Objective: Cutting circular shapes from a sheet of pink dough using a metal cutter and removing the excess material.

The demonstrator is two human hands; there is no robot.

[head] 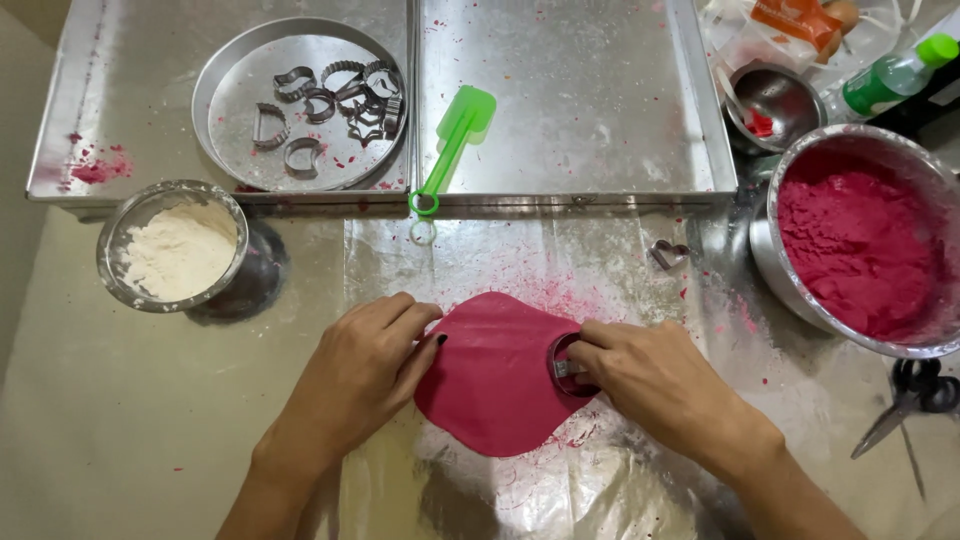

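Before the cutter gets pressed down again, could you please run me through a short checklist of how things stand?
1. Pink dough sheet lies flat on the foil: ok.
2. Left hand steadies the sheet's left edge: ok.
3. Right hand keeps its grip on the round cutter: ok.
4. Cutter sits fully inside the sheet: not ok, it is at the right edge.
5. Cutter is through the dough: cannot tell.
6. Flour bowl close by: ok.

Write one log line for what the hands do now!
left hand: steadies pink dough | right hand: presses round cutter into dough edge | nearby: flour bowl
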